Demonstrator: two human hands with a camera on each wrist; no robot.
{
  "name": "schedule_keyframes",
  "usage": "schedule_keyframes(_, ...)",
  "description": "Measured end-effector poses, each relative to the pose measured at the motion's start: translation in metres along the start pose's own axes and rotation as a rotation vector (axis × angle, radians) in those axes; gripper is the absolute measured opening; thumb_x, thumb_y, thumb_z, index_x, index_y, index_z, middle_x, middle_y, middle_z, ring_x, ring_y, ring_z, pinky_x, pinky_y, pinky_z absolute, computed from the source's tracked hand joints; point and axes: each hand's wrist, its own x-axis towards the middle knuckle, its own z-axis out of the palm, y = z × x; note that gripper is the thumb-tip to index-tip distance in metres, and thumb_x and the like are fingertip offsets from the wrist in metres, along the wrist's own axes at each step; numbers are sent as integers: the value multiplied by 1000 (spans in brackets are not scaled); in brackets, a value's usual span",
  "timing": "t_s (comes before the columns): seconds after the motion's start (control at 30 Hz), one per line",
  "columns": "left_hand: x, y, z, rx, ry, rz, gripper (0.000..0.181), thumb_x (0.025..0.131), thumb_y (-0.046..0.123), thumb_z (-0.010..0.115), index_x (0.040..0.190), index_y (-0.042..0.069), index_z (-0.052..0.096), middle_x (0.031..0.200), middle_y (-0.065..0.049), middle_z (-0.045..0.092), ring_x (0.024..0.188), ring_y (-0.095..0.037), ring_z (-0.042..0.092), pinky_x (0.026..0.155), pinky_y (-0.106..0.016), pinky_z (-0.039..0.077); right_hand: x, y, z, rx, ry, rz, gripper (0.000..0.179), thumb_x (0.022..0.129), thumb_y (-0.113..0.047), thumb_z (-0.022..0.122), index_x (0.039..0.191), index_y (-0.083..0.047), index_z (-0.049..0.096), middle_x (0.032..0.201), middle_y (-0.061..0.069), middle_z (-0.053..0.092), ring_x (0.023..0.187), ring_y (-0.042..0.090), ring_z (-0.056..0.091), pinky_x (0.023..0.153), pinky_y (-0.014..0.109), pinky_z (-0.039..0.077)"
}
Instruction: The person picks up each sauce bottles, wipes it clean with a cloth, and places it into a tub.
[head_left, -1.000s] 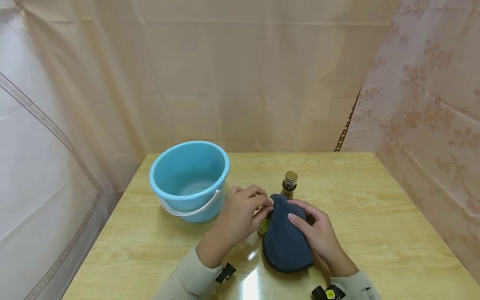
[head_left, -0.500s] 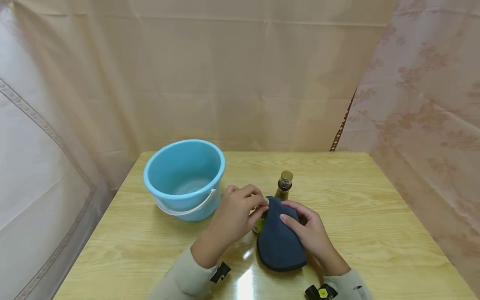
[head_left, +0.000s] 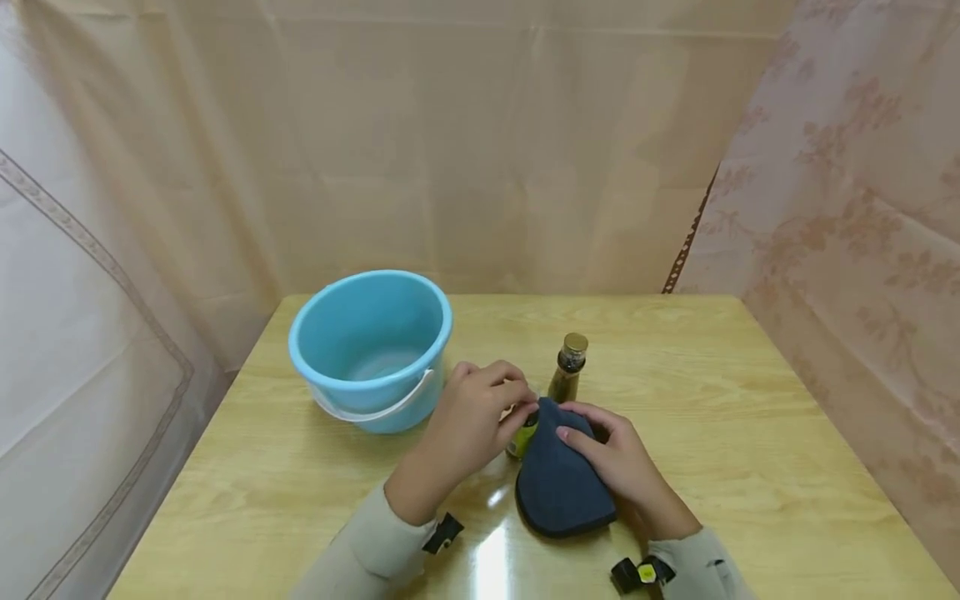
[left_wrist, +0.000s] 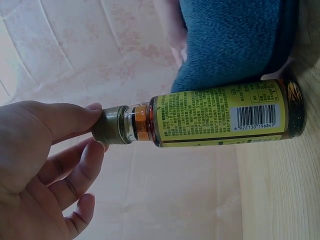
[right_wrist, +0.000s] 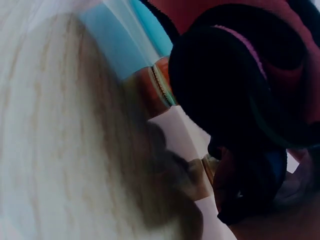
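Observation:
My left hand pinches the gold-green cap of a small glass bottle with a yellow label and barcode. In the head view that hand and the cloth hide most of the bottle. With thumb and fingers, my right hand grips a dark blue plush cloth item, edged in black, and holds it against the bottle's side. Its exact kind is unclear; the right wrist view shows it as a dark, blurred shape. Just behind stands a second bottle with a gold cap.
A light blue bucket with a white handle stands to the left of the hands. The wooden table ends at a hanging beige curtain at the back, with a floral cloth on the right.
The top of the cloth item now bends to a point, and more of the yellow label shows beside it. Both hands keep their holds; the view has shifted slightly.

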Motion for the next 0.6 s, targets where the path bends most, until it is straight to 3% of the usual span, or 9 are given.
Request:
schedule_keyframes(0.3,1,-1,-2,-13,3,8,4,91,26,82,94,24,81,100,7,72,85,-8,68,76,-34,42,3,2,-1,-139,10,0,36,97,-35,74,132,-27,70,131,3,70,112,20,68,86,31,57)
schedule_keyframes(0.6,1,0,-3,3,-26,4,6,95,30,77,95,25,80,102,9,72,85,-8,68,77,-33,43,0,3,1,-217,29,-8,34,97,-38,74,129,-30,71,131,0,70,117,21,66,91,33,54)
